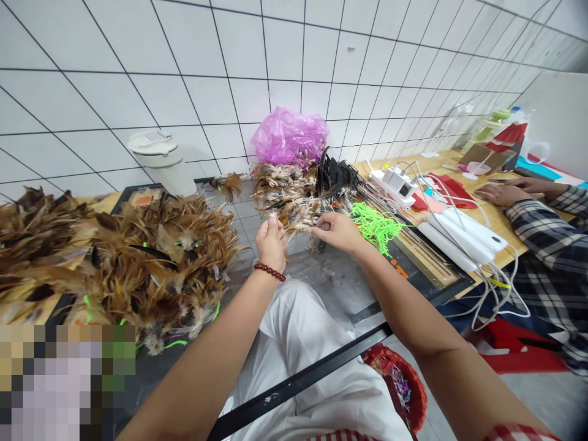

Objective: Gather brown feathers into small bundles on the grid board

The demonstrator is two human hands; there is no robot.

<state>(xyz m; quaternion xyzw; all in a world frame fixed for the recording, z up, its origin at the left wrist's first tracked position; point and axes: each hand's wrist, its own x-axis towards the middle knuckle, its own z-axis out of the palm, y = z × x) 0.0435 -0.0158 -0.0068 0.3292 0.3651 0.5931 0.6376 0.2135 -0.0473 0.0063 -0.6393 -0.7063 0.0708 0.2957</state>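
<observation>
My left hand [271, 244], with a beaded bracelet on its wrist, is closed in a pinch. A small pale tuft shows at its fingertips, seemingly part of a feather; most of it is hidden in the fingers. My right hand [339, 233] is just to the right, thumb and index finger apart, at the near edge of a pile of mottled feathers [280, 190]. Black feathers [337, 177] lie at that pile's right. Beside my right hand is a tangle of bright green cords [376, 225]. A large heap of brown feathers [160, 263] spreads to the left.
A pink plastic bag [290, 136] and a white lidded container [163, 160] stand by the tiled wall. At right are a power strip [397, 187], white cables and a co-worker's hands [509, 191]. A red bin [413, 383] sits below the black-edged glass tabletop [340, 278].
</observation>
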